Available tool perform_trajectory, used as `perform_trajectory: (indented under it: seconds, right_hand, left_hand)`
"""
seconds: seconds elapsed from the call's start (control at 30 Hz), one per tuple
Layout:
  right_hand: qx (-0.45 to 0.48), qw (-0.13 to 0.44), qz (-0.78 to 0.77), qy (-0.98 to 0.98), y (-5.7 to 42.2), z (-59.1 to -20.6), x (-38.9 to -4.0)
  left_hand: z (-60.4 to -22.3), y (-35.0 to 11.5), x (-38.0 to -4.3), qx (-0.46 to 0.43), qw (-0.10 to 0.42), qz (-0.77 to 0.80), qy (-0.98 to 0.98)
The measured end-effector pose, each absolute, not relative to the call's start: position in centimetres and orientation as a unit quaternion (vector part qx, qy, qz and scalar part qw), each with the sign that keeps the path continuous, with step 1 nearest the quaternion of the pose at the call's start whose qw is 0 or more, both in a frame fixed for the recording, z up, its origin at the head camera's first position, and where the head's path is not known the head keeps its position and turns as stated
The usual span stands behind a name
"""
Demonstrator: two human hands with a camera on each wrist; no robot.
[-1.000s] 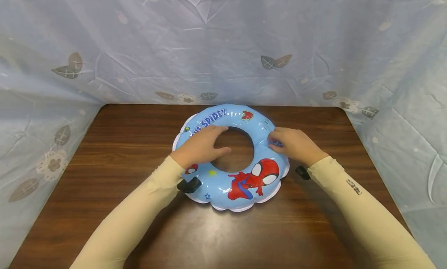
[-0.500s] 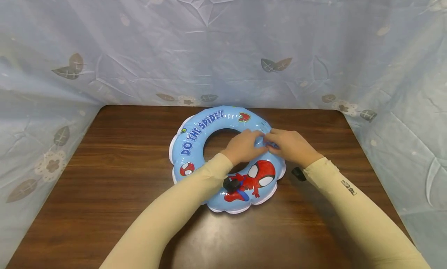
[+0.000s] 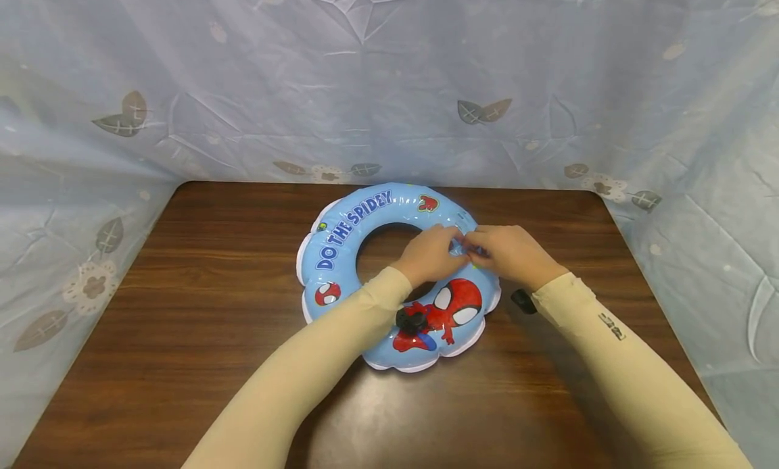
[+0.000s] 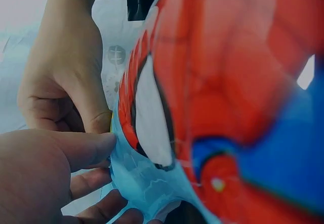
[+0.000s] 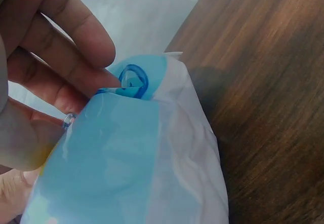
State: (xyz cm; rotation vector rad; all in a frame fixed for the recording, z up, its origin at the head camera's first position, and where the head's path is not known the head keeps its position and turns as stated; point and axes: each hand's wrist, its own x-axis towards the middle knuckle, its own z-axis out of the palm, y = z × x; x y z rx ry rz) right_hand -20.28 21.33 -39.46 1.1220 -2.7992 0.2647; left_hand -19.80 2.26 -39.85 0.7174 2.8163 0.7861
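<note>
Across the hole of the blue swim ring (image 3: 344, 273), the left hand (image 3: 429, 254) has moved from the left side to the right side. One second ago it was over the left part, and now its fingertips are close to the right hand (image 3: 511, 253), which has stayed at the right part. The ring is in about the same spot, lying flat on the brown wood surface (image 3: 182, 307).

Both hands have bent fingers, with a small gap between fingers and thumb. The left thumb touches the ring. The right fingers touch it too, next to a little clear piece (image 5: 69, 120) and a blue loop (image 5: 145, 78). I cannot tell if either hand is pinching anything.

Big words, "DO THE SPIDEY", curve along the top left of the ring. A red and blue cartoon figure (image 3: 462, 300) with big white eyes is at the bottom right. Long cream sleeves (image 3: 633, 367) cover both arms. Behind the surface hangs a pale cloth (image 3: 389, 84) with leaves and flowers on it.
</note>
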Motion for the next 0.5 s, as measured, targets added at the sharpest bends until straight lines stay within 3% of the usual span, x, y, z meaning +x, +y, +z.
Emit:
perform_trajectory:
  seconds: [0.5]
  right_hand:
    - [0.325,0.011,0.124,-0.938,21.15,-38.98,-20.43]
  left_hand:
    - [-40.39,2.35,-20.25,0.23,0.075,0.292,0.925]
